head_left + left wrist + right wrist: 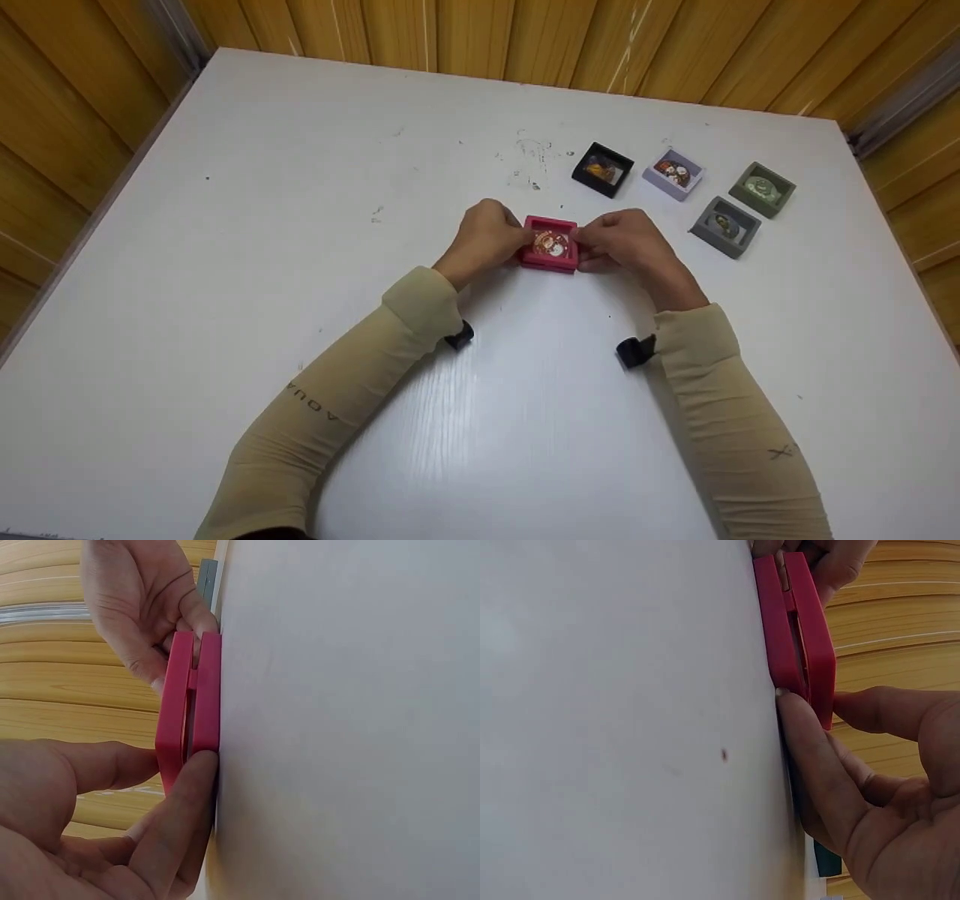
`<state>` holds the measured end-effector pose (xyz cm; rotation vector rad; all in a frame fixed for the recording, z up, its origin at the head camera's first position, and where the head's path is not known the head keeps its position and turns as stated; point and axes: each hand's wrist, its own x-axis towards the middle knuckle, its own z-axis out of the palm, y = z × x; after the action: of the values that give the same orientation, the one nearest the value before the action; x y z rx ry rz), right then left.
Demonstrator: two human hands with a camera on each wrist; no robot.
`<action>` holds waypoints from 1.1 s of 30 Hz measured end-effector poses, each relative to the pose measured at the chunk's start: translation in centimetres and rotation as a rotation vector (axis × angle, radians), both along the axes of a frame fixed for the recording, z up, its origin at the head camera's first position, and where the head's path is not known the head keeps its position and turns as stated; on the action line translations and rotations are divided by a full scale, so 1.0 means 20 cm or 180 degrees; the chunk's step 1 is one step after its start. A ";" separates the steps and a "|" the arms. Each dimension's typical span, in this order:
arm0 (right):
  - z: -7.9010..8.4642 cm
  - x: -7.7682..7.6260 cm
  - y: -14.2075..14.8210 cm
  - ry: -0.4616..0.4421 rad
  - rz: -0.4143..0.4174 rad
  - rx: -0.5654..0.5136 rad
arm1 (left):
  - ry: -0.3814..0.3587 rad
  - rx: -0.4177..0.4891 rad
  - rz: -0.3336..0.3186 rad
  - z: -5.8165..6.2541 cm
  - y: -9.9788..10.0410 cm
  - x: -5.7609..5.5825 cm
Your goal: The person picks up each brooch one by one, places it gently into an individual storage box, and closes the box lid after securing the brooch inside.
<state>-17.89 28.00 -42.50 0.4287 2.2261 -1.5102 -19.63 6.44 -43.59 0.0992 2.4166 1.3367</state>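
A small square pinkish-red display case with a round snowman-like picture in its window lies on the white table. Its two frame halves, seen edge-on in the left wrist view, have a narrow gap between them. My left hand pinches its left side, thumb on the upper half and fingers at the lower edge. On the opposite side my right hand grips it in the same way, thumb above and fingers low by the tabletop. The right wrist view shows the same red case down against the table.
To the right and farther back lie several similar small cases: black, pale lilac, green and grey. The white table runs back to a wood-panelled wall. Black wrist-worn pieces hang below both sleeves.
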 end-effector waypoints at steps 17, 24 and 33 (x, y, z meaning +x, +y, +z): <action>0.00 -0.01 0.00 -0.0048 -0.0006 0.0113 | 0.0082 -0.0037 -0.0034 -0.01 -0.01 0.00; 0.00 -0.01 0.00 -0.0060 -0.0028 0.0091 | 0.0048 0.0013 -0.0054 -0.01 -0.01 0.00; 0.00 -0.02 0.01 -0.0093 0.0019 0.0101 | 0.0004 0.0034 -0.0083 -0.01 -0.01 -0.01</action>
<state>-18.20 28.12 -42.42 0.4504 2.2296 -1.4581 -19.80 6.21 -43.79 0.1339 2.4010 1.3385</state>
